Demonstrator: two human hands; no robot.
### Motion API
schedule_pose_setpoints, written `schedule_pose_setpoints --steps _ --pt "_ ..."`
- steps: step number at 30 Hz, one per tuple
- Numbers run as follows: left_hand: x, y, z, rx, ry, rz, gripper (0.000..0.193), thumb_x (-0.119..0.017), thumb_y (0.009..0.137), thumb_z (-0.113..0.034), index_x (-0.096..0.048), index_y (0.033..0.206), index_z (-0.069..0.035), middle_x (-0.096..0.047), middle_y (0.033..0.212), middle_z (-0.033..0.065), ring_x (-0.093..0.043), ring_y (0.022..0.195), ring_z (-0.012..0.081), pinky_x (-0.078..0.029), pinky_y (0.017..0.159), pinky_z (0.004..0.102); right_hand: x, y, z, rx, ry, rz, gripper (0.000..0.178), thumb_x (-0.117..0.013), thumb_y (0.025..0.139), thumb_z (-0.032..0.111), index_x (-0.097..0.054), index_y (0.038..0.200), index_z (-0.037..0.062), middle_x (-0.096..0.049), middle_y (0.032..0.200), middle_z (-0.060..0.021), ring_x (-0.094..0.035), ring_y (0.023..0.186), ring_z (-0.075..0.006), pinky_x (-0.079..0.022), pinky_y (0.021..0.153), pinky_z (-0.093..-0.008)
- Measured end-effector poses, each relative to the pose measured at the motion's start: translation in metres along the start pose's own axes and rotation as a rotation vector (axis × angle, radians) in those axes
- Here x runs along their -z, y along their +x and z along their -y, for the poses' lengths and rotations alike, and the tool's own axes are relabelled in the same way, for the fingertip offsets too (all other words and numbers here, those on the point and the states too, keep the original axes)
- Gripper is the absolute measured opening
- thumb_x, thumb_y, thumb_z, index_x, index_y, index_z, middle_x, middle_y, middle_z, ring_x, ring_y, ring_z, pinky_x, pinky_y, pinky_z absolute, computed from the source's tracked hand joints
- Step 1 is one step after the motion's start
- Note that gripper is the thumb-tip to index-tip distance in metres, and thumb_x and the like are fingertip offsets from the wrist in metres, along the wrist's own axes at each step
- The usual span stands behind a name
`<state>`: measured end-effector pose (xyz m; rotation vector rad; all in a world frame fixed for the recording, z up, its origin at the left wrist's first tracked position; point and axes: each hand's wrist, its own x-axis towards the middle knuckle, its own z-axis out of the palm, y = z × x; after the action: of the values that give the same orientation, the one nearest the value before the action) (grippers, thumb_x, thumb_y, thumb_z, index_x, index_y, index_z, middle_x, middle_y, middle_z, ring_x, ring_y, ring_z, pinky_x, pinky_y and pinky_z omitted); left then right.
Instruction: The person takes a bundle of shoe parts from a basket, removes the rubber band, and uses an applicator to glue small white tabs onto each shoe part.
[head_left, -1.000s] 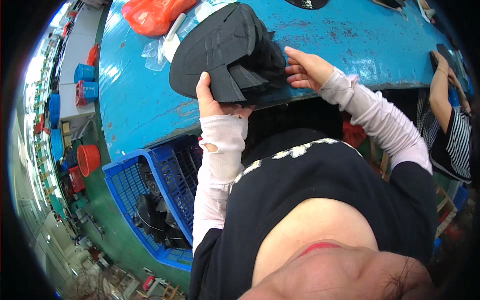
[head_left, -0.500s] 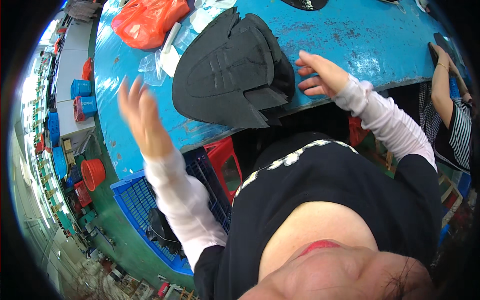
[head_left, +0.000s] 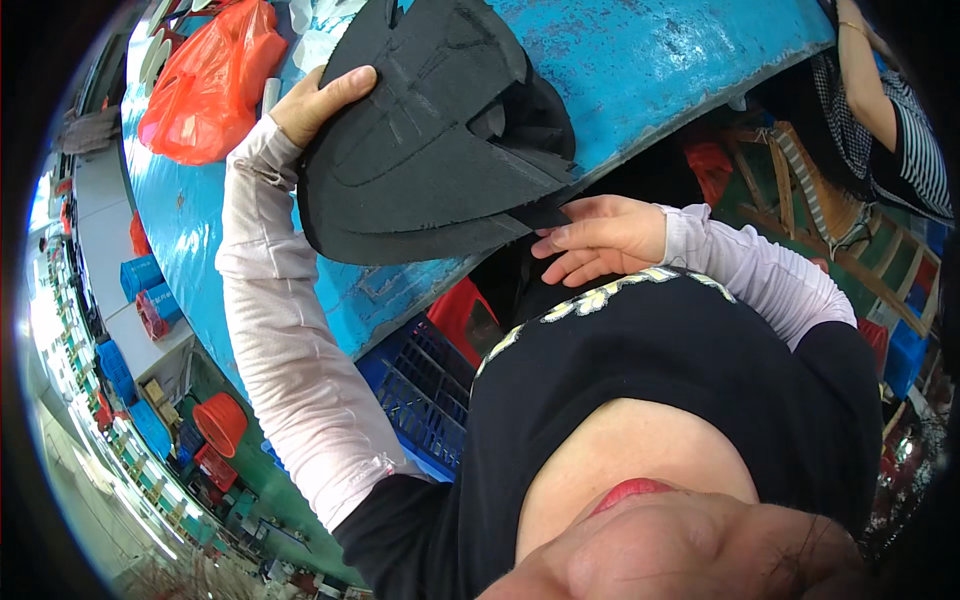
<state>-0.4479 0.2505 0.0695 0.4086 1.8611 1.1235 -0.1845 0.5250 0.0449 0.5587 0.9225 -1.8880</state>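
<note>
Blue counter (head_left: 650, 70), paint scuffed, across the upper view; green floor (head_left: 306, 488) below, a co-worker's striped sleeve (head_left: 922, 160) at far right. At the counter's upper left, an orange-red plastic bag (head_left: 210, 90) — contents hidden. Below the near edge, a blue crate (head_left: 428, 372), inside mostly covered; farther left, a round red basket (head_left: 220, 424). Stack of black cut pieces (head_left: 420, 150) at the counter's near edge: left hand (head_left: 308, 105) with fingers clamped on its left side, thumb uppermost; right hand (head_left: 612, 240) at its lower right corner — impossible to tell whether pinching.
</note>
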Motion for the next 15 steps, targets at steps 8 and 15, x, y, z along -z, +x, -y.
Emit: schedule_pose_setpoints --steps 8,15 --pt "-0.019 -0.015 -0.026 0.115 0.002 0.095 0.077 -0.071 0.083 -0.054 -0.053 0.131 0.004 -0.067 0.114 0.0146 -0.069 0.095 0.0209 -0.056 0.082 0.0313 -0.012 -0.001 0.003 0.006 0.242 -0.013 0.039 -0.065 0.093 0.009 -0.053 0.127 -0.0036 -0.063 0.122 -0.0184 -0.065 0.112 -0.0347 -0.056 0.092 -0.0434" --pt "-0.04 0.004 -0.036 -0.033 0.06 0.158 0.077 -0.078 0.076 -0.055 -0.061 0.122 0.004 -0.071 0.101 0.0149 -0.071 0.084 0.0216 -0.057 0.077 0.0305 -0.017 0.012 -0.007 0.166 0.449 -0.12 0.025 -0.056 0.097 0.01 -0.062 0.12 0.0045 -0.068 0.116 -0.0128 -0.066 0.104 -0.029 -0.055 0.089 -0.0432"
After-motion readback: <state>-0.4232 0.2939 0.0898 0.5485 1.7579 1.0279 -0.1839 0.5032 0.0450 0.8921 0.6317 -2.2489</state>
